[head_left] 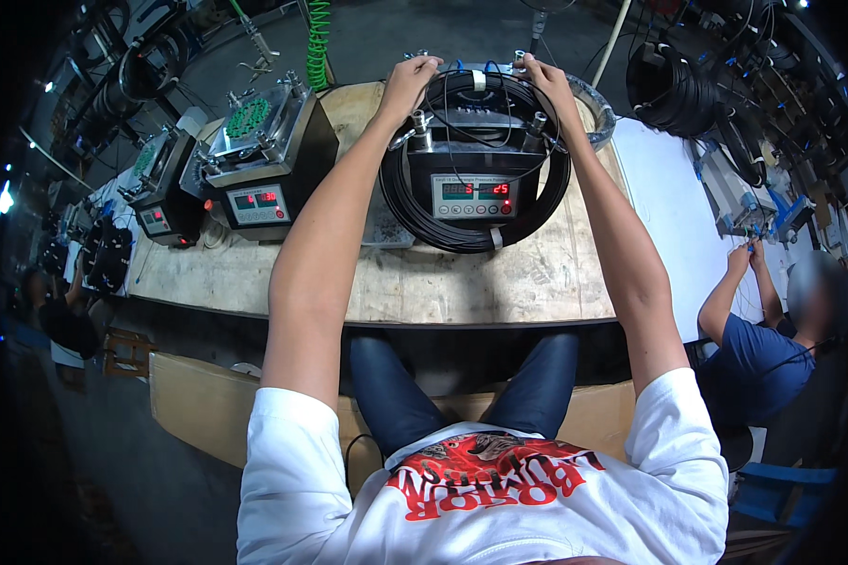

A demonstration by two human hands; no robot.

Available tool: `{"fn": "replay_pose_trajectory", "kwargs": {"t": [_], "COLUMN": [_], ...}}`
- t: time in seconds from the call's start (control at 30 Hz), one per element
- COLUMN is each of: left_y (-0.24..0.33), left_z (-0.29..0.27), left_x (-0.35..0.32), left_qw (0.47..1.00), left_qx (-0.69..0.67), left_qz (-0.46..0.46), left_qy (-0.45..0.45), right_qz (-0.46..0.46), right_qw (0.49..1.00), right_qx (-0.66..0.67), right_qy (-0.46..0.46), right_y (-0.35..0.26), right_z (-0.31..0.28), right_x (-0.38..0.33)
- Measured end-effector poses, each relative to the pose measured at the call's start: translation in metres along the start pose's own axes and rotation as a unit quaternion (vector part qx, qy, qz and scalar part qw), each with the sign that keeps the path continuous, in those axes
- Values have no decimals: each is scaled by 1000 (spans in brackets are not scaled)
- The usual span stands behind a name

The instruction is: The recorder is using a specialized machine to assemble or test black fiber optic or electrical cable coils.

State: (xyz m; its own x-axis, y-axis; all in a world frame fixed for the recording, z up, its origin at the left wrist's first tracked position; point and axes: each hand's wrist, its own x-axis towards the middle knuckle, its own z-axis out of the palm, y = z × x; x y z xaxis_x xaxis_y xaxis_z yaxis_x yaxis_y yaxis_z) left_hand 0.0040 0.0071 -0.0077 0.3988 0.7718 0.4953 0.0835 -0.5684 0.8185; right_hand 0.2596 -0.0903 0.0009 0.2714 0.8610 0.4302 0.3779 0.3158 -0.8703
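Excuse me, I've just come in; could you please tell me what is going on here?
A person at a wooden bench has the left hand and right hand at the far corners of a black machine. A black cable coil loops around its lit display panel. Each grip's closure is unclear. Two similar machines stand to the left; a co-worker is at the right.

The one view looks out from the wearer's head, through the left of two side-by-side fisheye lenses, facing forward and steeply down. The white shirt [537, 513] lies nearest, close below the lens; beyond it the view crosses the desk [443, 301] to the coil of black cable [452, 237] at about arm's reach, and on to the floor [367, 42] at the far side. It spreads wide enough to include a person at left [66, 322] and another at right [758, 353], its rim curved and dark.
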Motion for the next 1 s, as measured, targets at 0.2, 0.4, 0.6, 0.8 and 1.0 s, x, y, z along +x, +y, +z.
{"fn": "replay_pose_trajectory", "kwargs": {"t": [0.2,0.4,0.6,0.8,1.0], "left_y": [4,6,3,2,6], "left_z": [-1,-1,-1,0,1], "left_x": [2,-1,1,-1,-2], "left_qw": [998,994,989,999,998], "left_qx": [36,-47,-118,-44,-48], "left_qz": [-42,-84,-78,-32,-42], "left_qy": [-18,-44,-34,-2,-9], "right_qz": [-34,-31,-1,-17,-8], "right_qw": [999,999,1000,1000,999], "right_qx": [13,23,25,-13,30], "right_qy": [-12,-17,-15,-10,-23], "right_y": [7,7,7,-1,-5], "right_z": [-2,-1,-3,-2,-3], "right_x": [6,4,4,1,-2]}}
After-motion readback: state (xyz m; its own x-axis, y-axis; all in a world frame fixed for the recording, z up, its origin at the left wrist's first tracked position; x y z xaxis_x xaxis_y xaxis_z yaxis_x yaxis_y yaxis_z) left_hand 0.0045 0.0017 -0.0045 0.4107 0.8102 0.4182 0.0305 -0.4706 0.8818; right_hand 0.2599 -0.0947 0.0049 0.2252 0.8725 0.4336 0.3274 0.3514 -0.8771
